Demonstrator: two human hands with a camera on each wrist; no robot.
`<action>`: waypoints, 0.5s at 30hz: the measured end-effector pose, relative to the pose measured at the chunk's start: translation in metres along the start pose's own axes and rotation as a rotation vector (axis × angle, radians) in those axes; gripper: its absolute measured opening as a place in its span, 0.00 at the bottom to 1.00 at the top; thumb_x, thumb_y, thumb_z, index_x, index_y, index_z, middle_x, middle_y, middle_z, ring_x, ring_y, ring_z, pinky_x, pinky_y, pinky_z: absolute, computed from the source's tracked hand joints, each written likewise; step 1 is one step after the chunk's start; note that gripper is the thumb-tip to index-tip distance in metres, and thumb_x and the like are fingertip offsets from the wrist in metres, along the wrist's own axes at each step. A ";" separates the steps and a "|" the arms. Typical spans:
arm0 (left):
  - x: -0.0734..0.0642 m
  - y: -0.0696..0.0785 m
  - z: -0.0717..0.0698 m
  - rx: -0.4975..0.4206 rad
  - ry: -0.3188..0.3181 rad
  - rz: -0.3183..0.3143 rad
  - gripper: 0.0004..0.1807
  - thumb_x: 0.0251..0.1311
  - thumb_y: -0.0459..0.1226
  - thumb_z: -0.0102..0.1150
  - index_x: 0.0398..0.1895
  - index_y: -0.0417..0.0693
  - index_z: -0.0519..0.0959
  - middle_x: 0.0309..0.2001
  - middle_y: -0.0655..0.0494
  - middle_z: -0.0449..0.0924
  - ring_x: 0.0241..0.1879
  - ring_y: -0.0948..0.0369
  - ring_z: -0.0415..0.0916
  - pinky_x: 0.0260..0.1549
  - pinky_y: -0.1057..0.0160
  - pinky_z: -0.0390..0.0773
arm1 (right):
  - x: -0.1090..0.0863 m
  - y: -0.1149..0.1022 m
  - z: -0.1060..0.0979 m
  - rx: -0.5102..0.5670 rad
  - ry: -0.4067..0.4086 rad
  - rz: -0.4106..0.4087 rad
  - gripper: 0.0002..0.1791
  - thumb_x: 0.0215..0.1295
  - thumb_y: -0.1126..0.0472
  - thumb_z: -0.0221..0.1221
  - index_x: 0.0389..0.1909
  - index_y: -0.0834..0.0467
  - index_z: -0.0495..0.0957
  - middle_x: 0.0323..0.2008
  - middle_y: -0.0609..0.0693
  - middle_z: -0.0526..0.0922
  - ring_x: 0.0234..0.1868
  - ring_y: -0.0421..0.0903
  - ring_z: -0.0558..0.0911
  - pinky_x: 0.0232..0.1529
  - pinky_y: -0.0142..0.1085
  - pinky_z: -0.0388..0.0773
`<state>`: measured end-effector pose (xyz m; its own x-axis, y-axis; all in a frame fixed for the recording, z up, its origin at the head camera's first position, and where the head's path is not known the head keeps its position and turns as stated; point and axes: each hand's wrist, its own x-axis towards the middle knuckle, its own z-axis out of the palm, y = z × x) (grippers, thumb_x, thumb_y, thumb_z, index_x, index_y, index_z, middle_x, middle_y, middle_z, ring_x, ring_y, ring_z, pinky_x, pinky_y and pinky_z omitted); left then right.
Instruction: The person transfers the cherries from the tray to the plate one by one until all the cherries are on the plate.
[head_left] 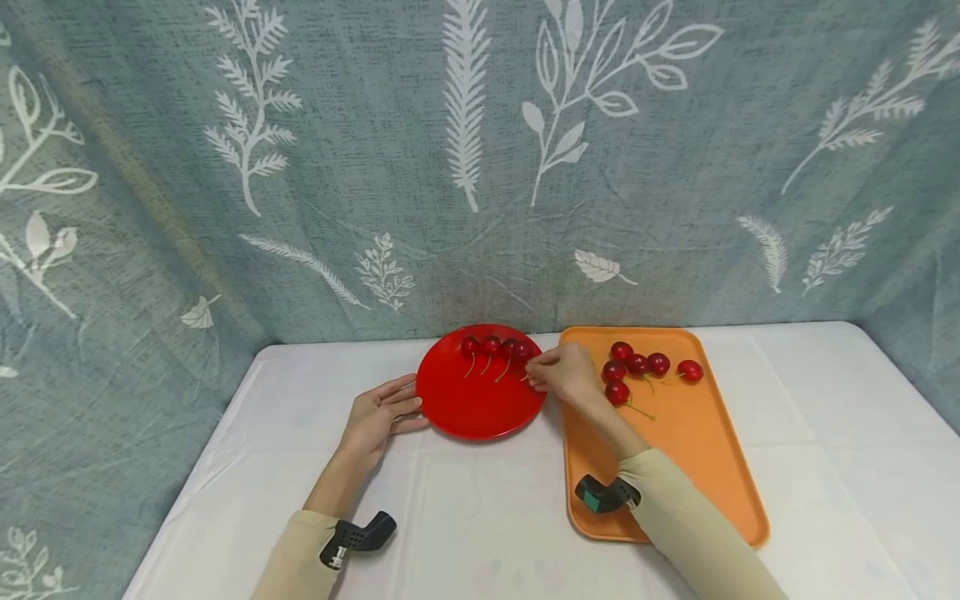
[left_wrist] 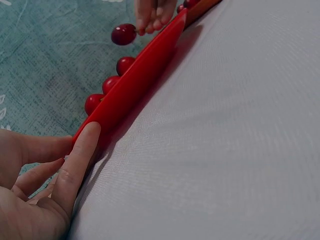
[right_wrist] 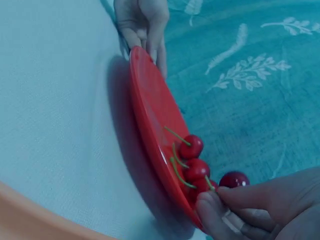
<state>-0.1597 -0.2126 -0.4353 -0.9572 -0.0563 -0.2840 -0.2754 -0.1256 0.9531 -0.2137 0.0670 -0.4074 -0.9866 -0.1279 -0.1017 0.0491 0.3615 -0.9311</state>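
A red plate (head_left: 480,408) lies on the white-covered table, with three stemmed cherries in a row near its far rim, among them one cherry (head_left: 470,345). My left hand (head_left: 375,417) touches the plate's left rim with extended fingers, the thumb nearer the front. At the plate's right side, my right hand (head_left: 566,373) pinches a thin green cherry stem between thumb and fingertips. The dark red cherry (left_wrist: 123,34) on that stem is beside the row, past the fingertips. In the right wrist view, this held cherry (right_wrist: 234,179) is partly hidden by the hand.
An orange tray (head_left: 697,467) stands right of the plate, under the right forearm. Several cherries lie in its far half, one cherry (head_left: 690,371) apart at the right. A patterned blue-green curtain (head_left: 480,250) hangs behind the table (head_left: 465,517).
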 end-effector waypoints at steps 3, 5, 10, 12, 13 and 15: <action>0.000 0.000 0.001 0.003 -0.002 0.000 0.28 0.65 0.22 0.53 0.68 0.32 0.65 0.57 0.40 0.76 0.36 0.62 0.84 0.39 0.59 0.86 | 0.002 -0.001 0.000 -0.004 0.025 0.044 0.09 0.62 0.69 0.63 0.37 0.74 0.84 0.29 0.62 0.86 0.24 0.46 0.86 0.30 0.33 0.86; 0.000 0.001 0.001 0.007 0.000 0.002 0.28 0.65 0.22 0.53 0.68 0.32 0.65 0.57 0.39 0.76 0.36 0.62 0.84 0.38 0.60 0.86 | 0.004 -0.002 0.001 0.013 0.030 0.069 0.09 0.62 0.70 0.63 0.36 0.75 0.84 0.29 0.63 0.86 0.24 0.45 0.86 0.29 0.33 0.86; 0.000 0.002 0.001 0.015 -0.002 0.003 0.28 0.65 0.22 0.52 0.68 0.31 0.64 0.58 0.38 0.75 0.37 0.62 0.84 0.39 0.60 0.86 | 0.008 -0.005 0.003 0.044 0.055 0.092 0.09 0.61 0.71 0.63 0.35 0.76 0.84 0.28 0.64 0.86 0.23 0.45 0.86 0.28 0.33 0.86; 0.000 0.002 0.001 0.015 -0.003 0.002 0.28 0.65 0.22 0.52 0.69 0.31 0.64 0.58 0.37 0.74 0.37 0.62 0.84 0.39 0.60 0.86 | 0.010 -0.005 0.005 0.037 0.073 0.079 0.08 0.60 0.72 0.63 0.35 0.76 0.84 0.28 0.65 0.86 0.23 0.47 0.86 0.27 0.33 0.86; 0.000 0.002 0.001 0.016 -0.005 0.000 0.28 0.65 0.22 0.52 0.69 0.31 0.64 0.59 0.37 0.74 0.37 0.62 0.84 0.39 0.60 0.86 | 0.010 -0.005 0.007 0.033 0.079 0.071 0.08 0.59 0.72 0.64 0.34 0.76 0.84 0.28 0.65 0.86 0.24 0.48 0.87 0.27 0.33 0.86; -0.001 0.002 0.001 0.016 -0.005 -0.004 0.28 0.65 0.22 0.52 0.69 0.32 0.64 0.59 0.37 0.74 0.37 0.62 0.84 0.39 0.60 0.86 | 0.012 -0.006 0.009 -0.004 0.092 0.051 0.07 0.58 0.73 0.64 0.33 0.75 0.84 0.27 0.65 0.86 0.24 0.49 0.87 0.26 0.32 0.85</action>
<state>-0.1594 -0.2118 -0.4333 -0.9566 -0.0506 -0.2871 -0.2804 -0.1097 0.9536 -0.2243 0.0546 -0.4062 -0.9929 -0.0239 -0.1161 0.0992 0.3688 -0.9242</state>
